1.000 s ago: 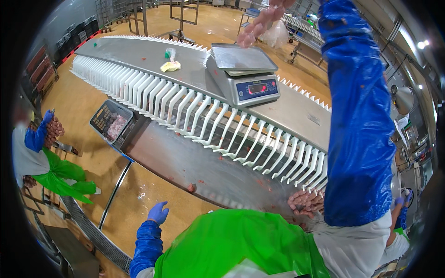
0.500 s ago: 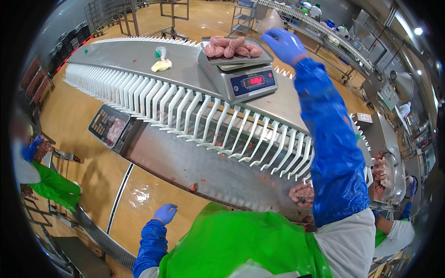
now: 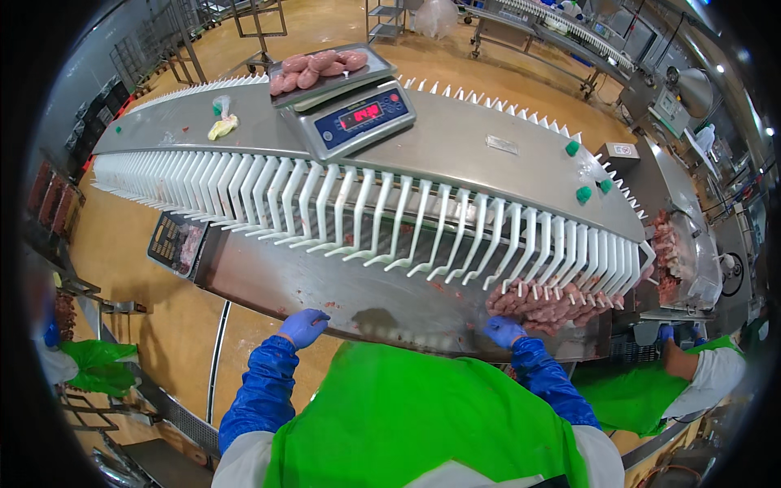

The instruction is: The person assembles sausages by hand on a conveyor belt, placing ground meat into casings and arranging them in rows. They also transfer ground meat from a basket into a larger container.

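My left hand (image 3: 303, 327), in a blue glove, hovers at the near edge of the metal trough (image 3: 358, 297); its fingers are loosely apart with nothing in them. Near a pile of pink raw sausages (image 3: 541, 307) at the trough's right end is my right hand (image 3: 503, 331), also gloved. Its fingers look loosely apart, and I see nothing held. More sausages (image 3: 307, 71) lie on the tray of a digital scale (image 3: 362, 122), its red display lit. The scale stands on the long steel top (image 3: 455, 134) above a row of white plastic prongs (image 3: 350, 211).
A black crate (image 3: 167, 238) with meat stands at the trough's left end. Green bits (image 3: 583, 194) and a crumpled yellowish piece (image 3: 223, 127) lie on the steel top. Co-workers in green aprons (image 3: 622, 390) are at both sides. A clear-covered meat container (image 3: 687, 252) stands at right.
My right hand has come down from beside the scale to the sausage pile. My view has shifted right, showing more of the pile. The left hand stays low.
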Motion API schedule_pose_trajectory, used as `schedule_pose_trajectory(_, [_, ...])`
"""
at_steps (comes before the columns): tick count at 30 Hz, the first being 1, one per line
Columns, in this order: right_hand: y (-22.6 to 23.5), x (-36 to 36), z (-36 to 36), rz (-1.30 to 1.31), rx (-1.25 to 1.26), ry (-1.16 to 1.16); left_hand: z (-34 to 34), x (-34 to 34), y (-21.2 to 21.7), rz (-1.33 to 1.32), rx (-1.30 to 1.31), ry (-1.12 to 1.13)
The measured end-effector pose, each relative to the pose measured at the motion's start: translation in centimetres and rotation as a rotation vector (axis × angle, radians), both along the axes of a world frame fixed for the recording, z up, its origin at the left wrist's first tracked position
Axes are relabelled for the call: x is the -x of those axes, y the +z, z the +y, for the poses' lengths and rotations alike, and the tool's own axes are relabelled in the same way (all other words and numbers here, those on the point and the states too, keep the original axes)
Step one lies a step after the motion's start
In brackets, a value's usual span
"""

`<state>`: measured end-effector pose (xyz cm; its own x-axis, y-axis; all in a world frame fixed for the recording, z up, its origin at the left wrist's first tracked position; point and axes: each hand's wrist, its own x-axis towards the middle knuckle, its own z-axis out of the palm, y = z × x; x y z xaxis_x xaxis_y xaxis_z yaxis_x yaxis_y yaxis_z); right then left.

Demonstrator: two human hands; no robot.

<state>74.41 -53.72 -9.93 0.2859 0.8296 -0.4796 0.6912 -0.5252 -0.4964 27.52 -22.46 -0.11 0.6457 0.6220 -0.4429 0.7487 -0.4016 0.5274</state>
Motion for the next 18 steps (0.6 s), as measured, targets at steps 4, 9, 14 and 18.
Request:
schedule_pose_trajectory(4, [-6.4, -3.1, -4.0, -0.350, -0.254, -0.273, -3.4, -3.0, 1.0, 0.009, -0.066, -0.062])
schedule_pose_trajectory(9, [-9.9, -4.4, -5.6, -0.376, -0.036, -0.051, -9.6, -7.8, 3.0, 0.057, -0.046, -0.164])
schedule_pose_trajectory(14, [-9.9, -2.8, -7.3, -0.317, 0.042, 0.172, -16.7, -12.3, 2.6, -0.154, -0.023, -0.202])
schedule_pose_trajectory(18, [-7.6, -2.9, -8.5, 0.033, 0.019, 0.236, -21.6, -20.8, 3.7, -0.312, 0.018, -0.344])
